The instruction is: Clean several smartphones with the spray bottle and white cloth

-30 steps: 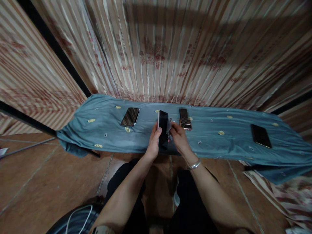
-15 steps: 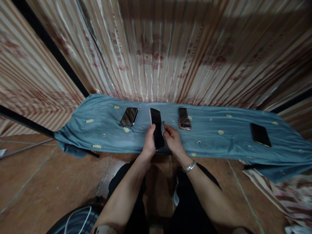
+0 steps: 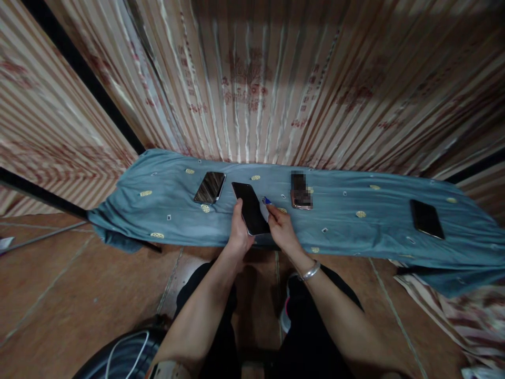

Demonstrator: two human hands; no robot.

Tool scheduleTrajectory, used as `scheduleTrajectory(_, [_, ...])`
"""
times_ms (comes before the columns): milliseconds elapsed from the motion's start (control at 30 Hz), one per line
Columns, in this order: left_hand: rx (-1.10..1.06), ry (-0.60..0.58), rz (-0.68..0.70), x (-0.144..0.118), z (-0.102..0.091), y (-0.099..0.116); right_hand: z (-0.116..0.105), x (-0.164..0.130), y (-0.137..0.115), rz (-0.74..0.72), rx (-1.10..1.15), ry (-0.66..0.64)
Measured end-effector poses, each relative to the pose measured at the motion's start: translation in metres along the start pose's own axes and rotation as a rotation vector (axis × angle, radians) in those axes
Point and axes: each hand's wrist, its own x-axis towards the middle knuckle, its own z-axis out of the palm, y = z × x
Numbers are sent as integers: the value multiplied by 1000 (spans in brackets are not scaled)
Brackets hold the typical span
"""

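My left hand (image 3: pixel 240 229) is closed around a smartphone (image 3: pixel 249 206) with a dark screen, its thumb along the left edge. The phone is tilted, its top leaning left. At the phone's right edge, my right hand (image 3: pixel 281 226) pinches a small, thin grey-white piece with a blue corner (image 3: pixel 264 208). Its kind is not clear, and the fingers hide part of it. Beyond my hands on the blue cloth lie a dark phone (image 3: pixel 209 187) to the left and a partly pixelated phone (image 3: pixel 302 201) to the right.
The patterned blue cloth (image 3: pixel 339 226) covers a narrow bench. Another dark phone (image 3: pixel 426 218) lies toward its right end. A striped curtain (image 3: pixel 252 105) hangs behind, with black poles (image 3: pixel 82 73) at the sides. A black round object with a white cable (image 3: pixel 126 355) stands at lower left.
The phone in my left hand has turned, its top swinging left. The piece in my right hand now shows its blue corner.
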Motion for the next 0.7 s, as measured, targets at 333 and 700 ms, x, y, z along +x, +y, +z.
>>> scheduleTrajectory(333, [34, 44, -30, 3, -5, 10, -15, -8, -13, -49, -130, -152])
scheduleTrajectory(700, [48, 89, 70, 15, -14, 15, -26, -17, -30, -95, -228, -279])
